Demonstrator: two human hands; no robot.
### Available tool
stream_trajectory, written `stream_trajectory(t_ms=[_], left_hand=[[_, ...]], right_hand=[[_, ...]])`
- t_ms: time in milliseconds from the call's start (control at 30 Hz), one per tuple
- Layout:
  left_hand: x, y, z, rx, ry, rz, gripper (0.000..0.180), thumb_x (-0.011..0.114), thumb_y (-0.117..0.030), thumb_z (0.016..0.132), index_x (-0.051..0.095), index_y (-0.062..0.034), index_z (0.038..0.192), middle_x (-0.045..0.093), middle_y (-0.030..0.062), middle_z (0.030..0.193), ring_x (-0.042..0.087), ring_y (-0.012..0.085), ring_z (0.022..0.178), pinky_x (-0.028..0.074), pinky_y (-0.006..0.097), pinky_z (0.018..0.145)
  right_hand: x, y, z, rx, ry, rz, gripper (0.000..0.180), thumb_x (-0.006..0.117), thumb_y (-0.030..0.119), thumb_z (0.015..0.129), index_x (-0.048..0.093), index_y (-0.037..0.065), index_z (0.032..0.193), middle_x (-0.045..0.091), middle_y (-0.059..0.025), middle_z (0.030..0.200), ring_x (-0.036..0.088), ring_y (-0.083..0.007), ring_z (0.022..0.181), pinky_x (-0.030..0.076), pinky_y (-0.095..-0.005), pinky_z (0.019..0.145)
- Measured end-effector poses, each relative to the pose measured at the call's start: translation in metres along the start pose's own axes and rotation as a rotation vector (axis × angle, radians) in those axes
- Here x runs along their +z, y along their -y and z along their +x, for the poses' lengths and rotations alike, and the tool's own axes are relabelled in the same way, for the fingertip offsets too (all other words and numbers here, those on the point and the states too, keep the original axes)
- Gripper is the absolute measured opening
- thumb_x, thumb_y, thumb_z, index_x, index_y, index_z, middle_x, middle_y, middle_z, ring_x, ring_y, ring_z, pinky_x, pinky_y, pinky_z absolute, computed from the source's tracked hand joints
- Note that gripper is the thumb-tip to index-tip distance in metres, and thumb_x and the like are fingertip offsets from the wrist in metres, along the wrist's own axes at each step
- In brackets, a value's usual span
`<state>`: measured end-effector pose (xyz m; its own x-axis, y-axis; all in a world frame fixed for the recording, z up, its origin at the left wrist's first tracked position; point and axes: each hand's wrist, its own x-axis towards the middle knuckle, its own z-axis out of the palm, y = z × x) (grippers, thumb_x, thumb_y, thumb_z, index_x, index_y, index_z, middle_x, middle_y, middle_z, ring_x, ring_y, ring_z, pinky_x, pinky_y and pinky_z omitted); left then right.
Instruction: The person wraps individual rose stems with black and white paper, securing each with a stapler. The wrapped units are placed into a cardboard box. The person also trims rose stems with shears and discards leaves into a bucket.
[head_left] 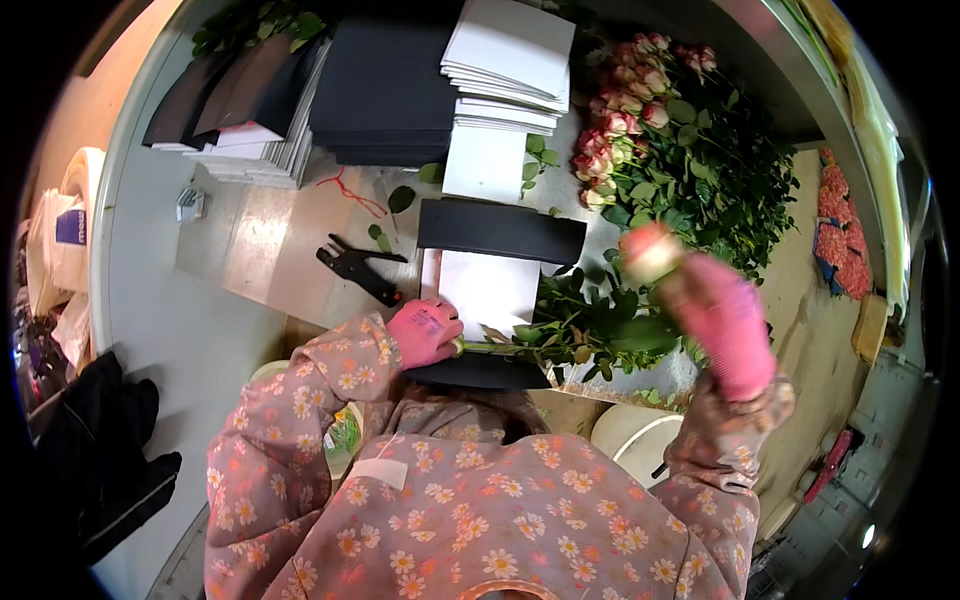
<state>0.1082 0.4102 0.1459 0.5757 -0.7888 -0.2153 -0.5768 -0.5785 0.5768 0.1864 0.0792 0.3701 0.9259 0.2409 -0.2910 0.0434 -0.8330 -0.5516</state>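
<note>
My left hand (425,333), in a pink glove, rests with curled fingers at the left side of a white sheet (490,290) with black flaps. It closes round the ends of the rose stems (495,347), whose leaves (600,325) spread to the right. My right hand (728,325), also pink-gloved and smeared by motion, is raised over the right side of the table. It grips a pink and cream rose (650,252); its stem is blurred. Behind it lies a big heap of roses (620,110) with dark green leaves.
Black stripping pliers (360,268) lie left of the sheet, near a red string (350,192). Stacks of black sheets (385,80) and white sheets (510,50) stand at the back. A white bucket (635,440) is below the table's front edge. Pink flowers (842,230) lie far right.
</note>
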Motion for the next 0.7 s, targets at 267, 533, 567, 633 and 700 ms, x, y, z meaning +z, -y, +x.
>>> stream_trajectory(t_ms=[267, 533, 567, 633, 700], left_hand=[[0.017, 0.006, 0.002, 0.038, -0.095, -0.073, 0.019, 0.063, -0.021, 0.078, 0.059, -0.0065, 0.088, 0.059, 0.0114, 0.097, 0.056, 0.0302, 0.094, 0.047, 0.041, 0.08], [0.014, 0.008, 0.011, 0.094, -0.058, -0.118, 0.019, 0.061, -0.022, 0.079, 0.06, -0.006, 0.09, 0.059, 0.0115, 0.095, 0.057, 0.0305, 0.091, 0.047, 0.043, 0.078], [0.011, 0.007, 0.016, 0.083, -0.058, -0.111, 0.019, 0.06, -0.022, 0.079, 0.06, -0.0059, 0.09, 0.059, 0.0116, 0.096, 0.057, 0.0305, 0.091, 0.047, 0.043, 0.078], [0.004, 0.002, 0.005, 0.017, -0.017, -0.091, 0.019, 0.06, -0.022, 0.08, 0.06, -0.0058, 0.091, 0.059, 0.0118, 0.096, 0.057, 0.0304, 0.092, 0.047, 0.042, 0.079], [0.001, 0.003, -0.008, -0.003, -0.027, -0.094, 0.022, 0.058, -0.023, 0.083, 0.06, -0.0046, 0.094, 0.059, 0.013, 0.099, 0.056, 0.0308, 0.096, 0.046, 0.042, 0.082]], right_hand=[[0.155, -0.063, -0.008, -0.207, 0.105, -0.255, 0.023, 0.061, 0.032, 0.086, 0.06, 0.011, 0.097, 0.062, -0.0112, 0.091, 0.064, -0.0297, 0.074, 0.052, -0.041, 0.06], [-0.036, -0.163, -0.116, 0.281, -0.801, 0.242, 0.019, 0.06, 0.018, 0.095, 0.063, 0.002, 0.105, 0.064, -0.0003, 0.086, 0.054, -0.0063, 0.071, 0.046, -0.0221, 0.062], [-0.042, -0.119, -0.117, 0.219, -0.773, 0.108, 0.017, 0.061, 0.017, 0.094, 0.063, 0.004, 0.103, 0.065, -0.002, 0.088, 0.055, -0.0076, 0.07, 0.047, -0.0233, 0.062], [-0.016, -0.053, -0.092, 0.036, -0.411, -0.264, 0.015, 0.064, 0.017, 0.088, 0.062, 0.006, 0.097, 0.064, -0.006, 0.086, 0.06, -0.0148, 0.07, 0.05, -0.0281, 0.06], [0.031, 0.01, -0.056, -0.101, 0.069, -0.554, 0.015, 0.066, 0.019, 0.083, 0.061, 0.009, 0.093, 0.063, -0.0093, 0.085, 0.064, -0.0231, 0.072, 0.053, -0.0328, 0.059]])
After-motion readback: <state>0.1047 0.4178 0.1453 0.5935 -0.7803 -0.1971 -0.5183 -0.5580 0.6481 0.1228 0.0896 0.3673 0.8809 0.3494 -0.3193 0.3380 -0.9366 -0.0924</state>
